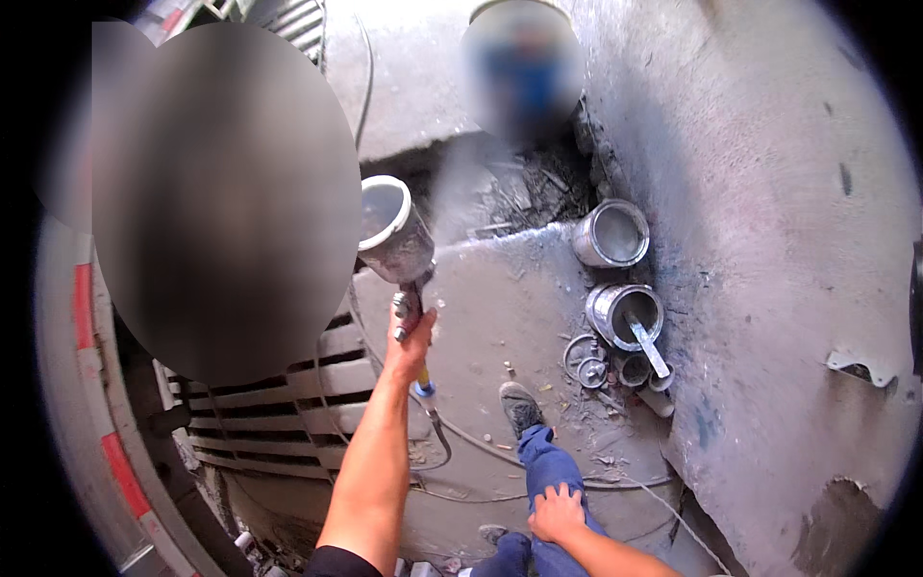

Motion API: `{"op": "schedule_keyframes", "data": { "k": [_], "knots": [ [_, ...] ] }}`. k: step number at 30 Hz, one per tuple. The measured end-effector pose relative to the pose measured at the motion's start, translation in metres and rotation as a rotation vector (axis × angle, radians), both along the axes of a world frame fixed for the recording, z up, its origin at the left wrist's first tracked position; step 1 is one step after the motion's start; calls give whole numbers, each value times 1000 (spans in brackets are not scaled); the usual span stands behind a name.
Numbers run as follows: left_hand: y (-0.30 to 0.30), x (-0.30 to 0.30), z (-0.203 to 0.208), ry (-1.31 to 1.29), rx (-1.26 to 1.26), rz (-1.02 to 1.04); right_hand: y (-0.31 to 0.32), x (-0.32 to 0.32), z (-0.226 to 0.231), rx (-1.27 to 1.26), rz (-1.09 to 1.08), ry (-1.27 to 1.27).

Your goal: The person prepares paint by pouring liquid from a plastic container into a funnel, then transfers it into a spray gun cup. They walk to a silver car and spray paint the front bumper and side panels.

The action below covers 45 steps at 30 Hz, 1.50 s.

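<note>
My left hand (411, 348) is wrapped round the handle of a spray gun (408, 310), arm stretched forward. On top of the gun sits a paint-smeared cup (399, 252) with a pale rim, tilted a little. A pale mist (463, 188) hangs to the right of the cup. Below the hand, a yellow-and-blue fitting (424, 382) joins the gun to a hose (444, 444). My right hand (558, 514) lies on my blue-trousered leg (561, 465), fingers spread and holding nothing.
Two paint cans (615, 237) stand by the wall (769, 212) at right; the nearer can (602, 310) holds a flat stick (646, 344). Lids (580, 360) and small cups lie beside it. Ahead is a debris-filled pit (538, 188). A slatted panel (288, 409) lies left. Blurred patches hide parts.
</note>
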<state>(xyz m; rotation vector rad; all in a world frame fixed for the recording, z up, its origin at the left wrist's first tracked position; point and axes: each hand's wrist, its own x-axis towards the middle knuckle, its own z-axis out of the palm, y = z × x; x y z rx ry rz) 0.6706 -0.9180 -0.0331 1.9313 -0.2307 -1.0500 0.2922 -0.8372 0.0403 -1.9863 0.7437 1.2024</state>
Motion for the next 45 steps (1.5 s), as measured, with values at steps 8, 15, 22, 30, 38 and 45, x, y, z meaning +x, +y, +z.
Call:
{"op": "schedule_keyframes", "data": {
  "k": [8,15,22,30,38,45],
  "knots": [
    [130,-95,108,-66,-222,165,25,-14,25,44,67,27],
    [399,-268,117,134,-257,446,60,-42,72,106,303,-66],
    [569,-432,215,-33,-238,864,107,-79,48,66,1100,-242],
    [716,-588,310,-546,46,1552,229,-14,105,-12,1002,-530],
    [778,-621,397,-697,-64,2171,317,38,74,353,1002,-570],
    [808,-629,413,-839,252,2400,372,92,63,508,1351,-461]
  ]
}}
